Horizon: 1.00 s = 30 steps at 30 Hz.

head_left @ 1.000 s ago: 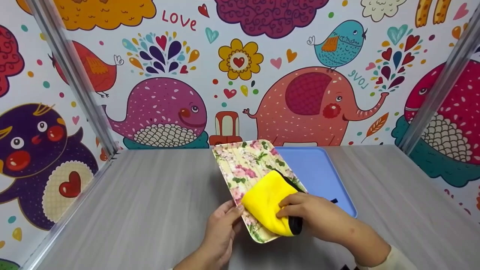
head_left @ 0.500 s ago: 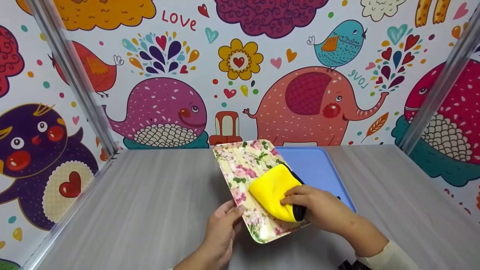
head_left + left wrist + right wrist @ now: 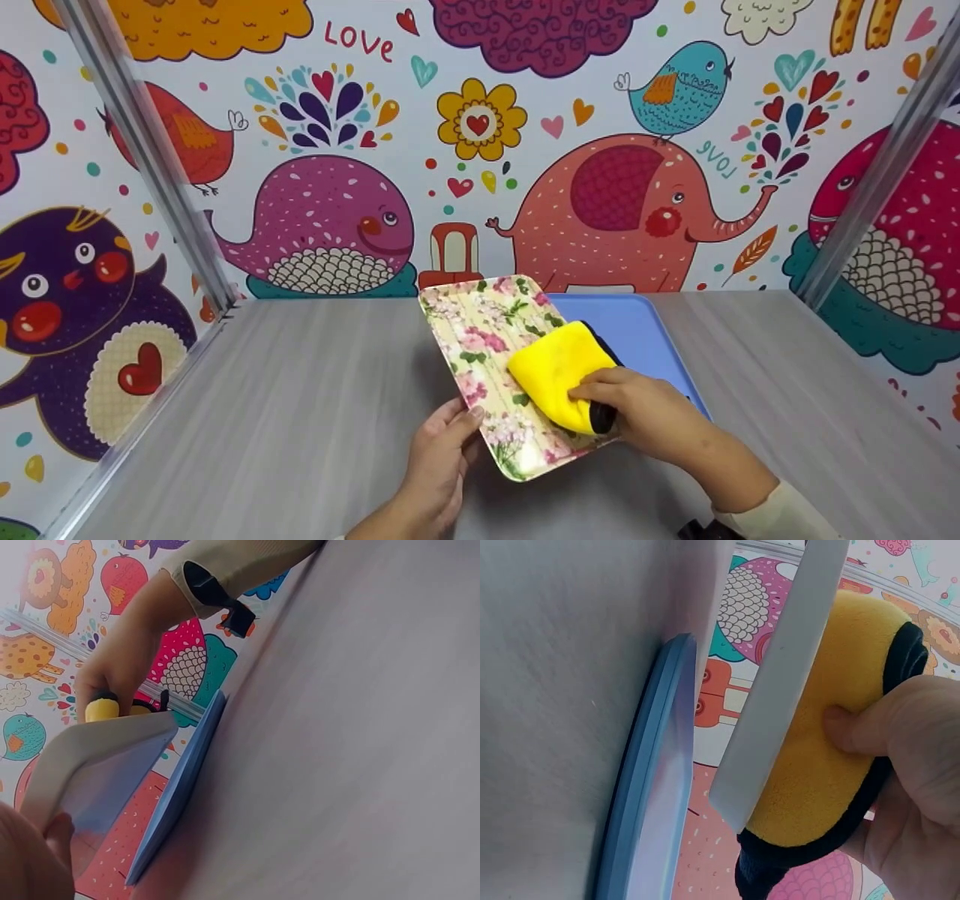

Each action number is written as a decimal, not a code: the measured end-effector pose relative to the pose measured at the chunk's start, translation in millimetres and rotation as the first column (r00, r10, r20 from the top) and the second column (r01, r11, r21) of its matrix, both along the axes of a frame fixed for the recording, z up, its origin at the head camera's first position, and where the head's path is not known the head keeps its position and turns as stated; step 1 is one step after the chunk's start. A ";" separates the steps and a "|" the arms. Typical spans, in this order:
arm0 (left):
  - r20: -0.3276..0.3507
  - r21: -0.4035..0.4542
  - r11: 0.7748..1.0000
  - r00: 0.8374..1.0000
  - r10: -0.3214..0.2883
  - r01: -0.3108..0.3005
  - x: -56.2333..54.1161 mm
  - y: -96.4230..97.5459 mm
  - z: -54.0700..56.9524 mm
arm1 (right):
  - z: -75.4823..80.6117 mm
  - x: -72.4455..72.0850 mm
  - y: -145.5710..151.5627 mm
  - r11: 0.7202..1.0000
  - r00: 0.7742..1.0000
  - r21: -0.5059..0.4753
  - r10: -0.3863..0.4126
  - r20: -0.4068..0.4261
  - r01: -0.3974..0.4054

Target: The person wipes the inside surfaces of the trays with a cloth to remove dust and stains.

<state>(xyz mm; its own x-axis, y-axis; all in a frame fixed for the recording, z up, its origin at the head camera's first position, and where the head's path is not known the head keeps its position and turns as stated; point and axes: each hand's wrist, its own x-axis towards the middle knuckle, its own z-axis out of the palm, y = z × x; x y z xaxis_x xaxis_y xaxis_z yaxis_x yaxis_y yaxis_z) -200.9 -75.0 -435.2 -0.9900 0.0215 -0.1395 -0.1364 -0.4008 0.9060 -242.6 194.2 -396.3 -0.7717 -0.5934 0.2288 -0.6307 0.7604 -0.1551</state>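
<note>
A floral tray point(image 3: 480, 337) is held up at a tilt over the table, its patterned face toward the head camera. My left hand point(image 3: 439, 461) grips its left edge near the lower end, thumb on the rim and fingers behind. In my right hand point(image 3: 652, 412) is a folded yellow cloth point(image 3: 559, 371) with black edging, pinched between thumb and fingers and lying against the tray's face. The right wrist view shows the cloth point(image 3: 825, 742) pressed up to the tray's white side wall point(image 3: 780, 682). Part of the pattern is hidden under the cloth.
A blue tray point(image 3: 645, 337) lies flat on the grey table point(image 3: 300, 420) behind the floral one, partly covered by it in the head view. Printed cartoon walls point(image 3: 322, 225) with metal corner posts point(image 3: 150, 150) close in the back and sides.
My right hand has slid the cloth up and to the right across the floral tray, uncovering its lower left part. The tray has shifted slightly up and left in my left hand.
</note>
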 end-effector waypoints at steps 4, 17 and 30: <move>-0.010 -0.002 1.000 1.000 0.018 -0.018 -0.4 -0.4 0.1 | 0.3 0.4 -0.2 1.000 1.000 0.006 -0.011 -0.008 0.011; 0.003 0.013 0.997 0.997 0.076 -0.076 -2.5 -1.6 0.1 | 10.7 10.2 -5.1 0.996 0.992 0.069 -0.062 0.111 0.055; 0.014 0.010 0.997 0.997 0.082 -0.082 -2.5 -2.5 0.9 | 20.0 26.2 -18.1 0.995 0.988 0.102 -0.028 0.154 0.012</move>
